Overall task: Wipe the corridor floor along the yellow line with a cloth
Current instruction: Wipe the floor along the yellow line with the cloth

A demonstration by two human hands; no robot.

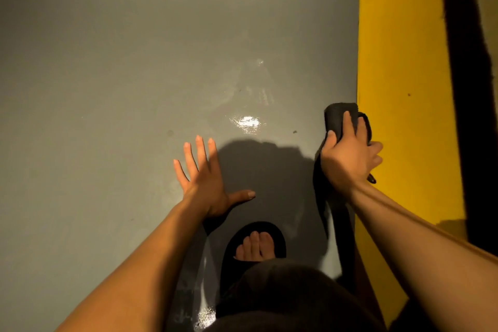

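Black cloth (340, 117) sits bunched in the right hand (350, 153), fingers curled over it, pressed to the grey floor (107, 89) right at the edge of the yellow line (398, 62). Left hand (202, 180) lies flat on the floor, fingers spread, holding nothing. Wet streaks (248, 121) shine ahead between the hands; a sandalled foot (254, 246) shows below

A smooth grey floor (121, 75) fills the view, with a bright glare patch (246, 122) at its middle. Right of it runs a dark strip (463, 89).
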